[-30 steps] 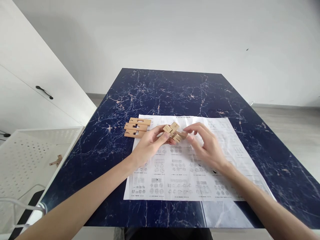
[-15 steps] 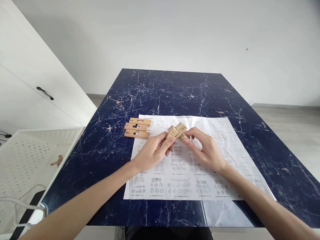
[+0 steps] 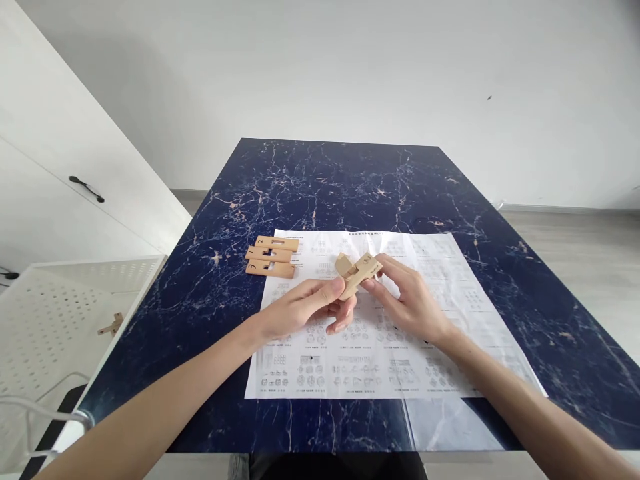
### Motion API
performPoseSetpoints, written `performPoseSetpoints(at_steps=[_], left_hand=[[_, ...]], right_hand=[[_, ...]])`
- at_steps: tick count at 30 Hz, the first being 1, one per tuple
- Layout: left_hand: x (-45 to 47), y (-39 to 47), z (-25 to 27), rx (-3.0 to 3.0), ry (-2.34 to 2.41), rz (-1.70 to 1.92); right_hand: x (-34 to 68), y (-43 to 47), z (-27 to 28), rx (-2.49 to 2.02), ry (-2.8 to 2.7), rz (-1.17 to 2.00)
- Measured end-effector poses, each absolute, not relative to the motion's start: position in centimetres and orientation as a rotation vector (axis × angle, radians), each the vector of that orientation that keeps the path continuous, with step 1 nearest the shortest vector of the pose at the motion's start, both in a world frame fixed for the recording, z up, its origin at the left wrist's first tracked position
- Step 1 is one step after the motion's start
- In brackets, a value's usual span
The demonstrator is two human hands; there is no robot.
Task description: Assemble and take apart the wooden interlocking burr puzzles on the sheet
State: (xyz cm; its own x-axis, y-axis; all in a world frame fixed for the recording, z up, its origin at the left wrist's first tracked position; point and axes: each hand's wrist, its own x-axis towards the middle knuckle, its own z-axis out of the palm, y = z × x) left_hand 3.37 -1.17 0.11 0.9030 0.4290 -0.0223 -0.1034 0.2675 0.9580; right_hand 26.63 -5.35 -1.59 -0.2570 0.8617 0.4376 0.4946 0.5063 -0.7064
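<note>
Above the printed sheet (image 3: 400, 313), I hold a small assembly of light wooden puzzle pieces (image 3: 361, 272) between both hands. Dark numerals mark its upper face, and one piece sticks out towards the upper left. My left hand (image 3: 315, 303) pinches the near left end, thumb on top and the other fingers curled below. My right hand (image 3: 405, 293) grips the right end between thumb and fingers. Where the fingers cover the pieces, the joints are hidden. Left of my hands lie three flat wooden pieces (image 3: 270, 269) with cut-out slots and numerals, partly overlapping the sheet's left edge.
The sheet lies on a dark blue marble-patterned table (image 3: 320, 180). To the left stands a white perforated rack (image 3: 45, 320) with a small wooden piece (image 3: 111, 325) on it and a white cable (image 3: 40, 407). A white cabinet (image 3: 75, 147) is behind that.
The wooden assembly has been turned in my hands, so its numbered bar now shows more fully. My left hand has shifted slightly lower, its fingers more visible. The view has moved slightly.
</note>
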Motion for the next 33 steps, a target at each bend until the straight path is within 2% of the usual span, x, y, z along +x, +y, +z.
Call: performPoseSetpoints(at_steps=[6, 12, 16, 20, 25, 29, 33], left_hand=[[2.4, -0.1, 0.2, 1.075, 0.133, 0.057], [1.9, 0.2, 0.9, 1.164, 0.089, -0.118], [2.2, -0.7, 1.3, 1.289, 0.074, -0.254], [3.0, -1.8, 0.9, 1.614, 0.455, 0.213], [3.4, -2.2, -0.2, 2.189, 1.077, 0.765], [3.2, -2.0, -1.2, 2.500, 1.283, 0.893], [3.0, -1.8, -1.9, 2.647, 1.310, 0.827]], right_hand=[[26.9, -5.4, -1.6, -1.027, -1.959, 0.597], [27.1, -5.3, -1.6, -1.004, -1.999, 0.602], [27.7, -4.5, -1.7, -1.138, -1.907, 0.431], [28.1, -4.0, -2.3, -1.395, -1.801, 0.264], [28.4, -3.7, -3.0, -1.676, -1.755, 0.270], [28.5, -3.6, -3.4, -1.682, -1.796, 0.277], [28.3, -3.7, -3.4, -1.612, -1.864, 0.312]])
